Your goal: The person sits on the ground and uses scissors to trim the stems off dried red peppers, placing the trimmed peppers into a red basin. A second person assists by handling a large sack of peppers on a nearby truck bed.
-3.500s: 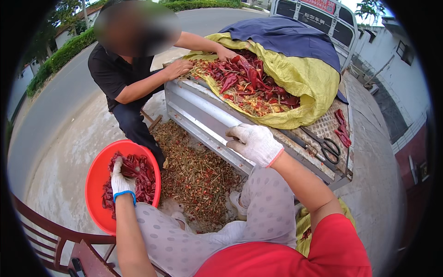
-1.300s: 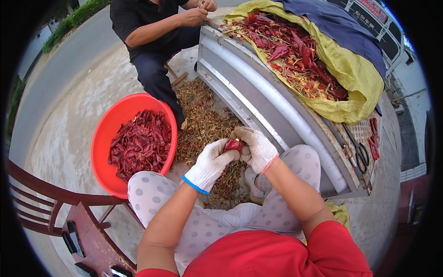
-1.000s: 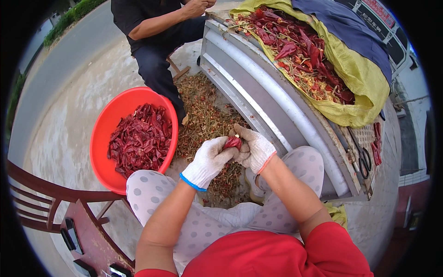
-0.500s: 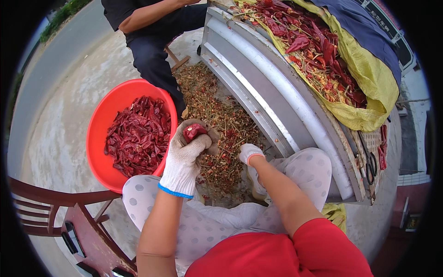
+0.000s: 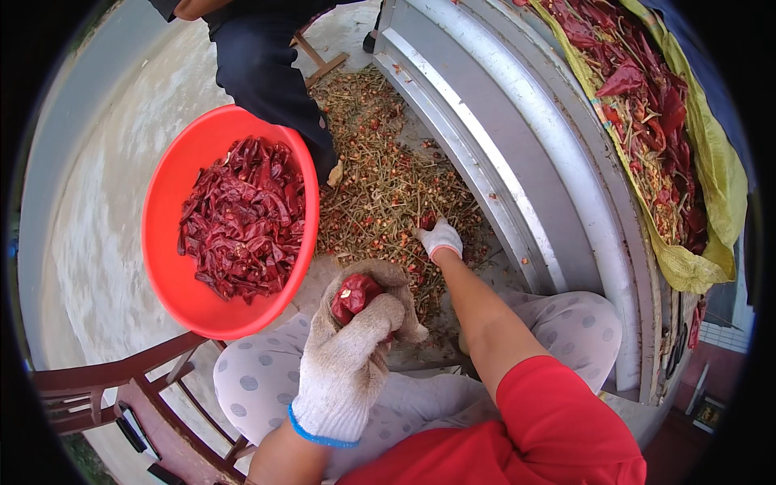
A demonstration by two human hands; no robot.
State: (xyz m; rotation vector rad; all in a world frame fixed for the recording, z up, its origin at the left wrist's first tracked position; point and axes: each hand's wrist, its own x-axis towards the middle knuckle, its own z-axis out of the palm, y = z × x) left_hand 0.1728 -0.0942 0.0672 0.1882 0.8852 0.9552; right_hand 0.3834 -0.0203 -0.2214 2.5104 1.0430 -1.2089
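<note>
The fingers (image 5: pixel 402 297) of the gloved left hand (image 5: pixel 343 356) are curled around a dried red chili (image 5: pixel 356 296), which sits in the palm under the thumb, above the near edge of a stem heap (image 5: pixel 380 162). The gloved right hand (image 5: pixel 441 239) reaches down onto that heap, its fingertips at a dark-red chili piece (image 5: pixel 428 219); whether they pinch it I cannot tell. The heap fills a lane that narrows away from the person: on the left the red plastic basin (image 5: pixel 166 218) and a co-worker's dark trouser leg (image 5: pixel 267 81), on the right the ridged metal side panel (image 5: pixel 493 105). The right hand has some room from the panel's lower edge; the left is near the basin's rim. The basin holds dried chilies (image 5: pixel 242 218) below its rim, with the dotted left knee (image 5: pixel 246 376) just beside it. Farther right, a yellow woven sack (image 5: pixel 711 242) gapes above the panel's upper edge.
</note>
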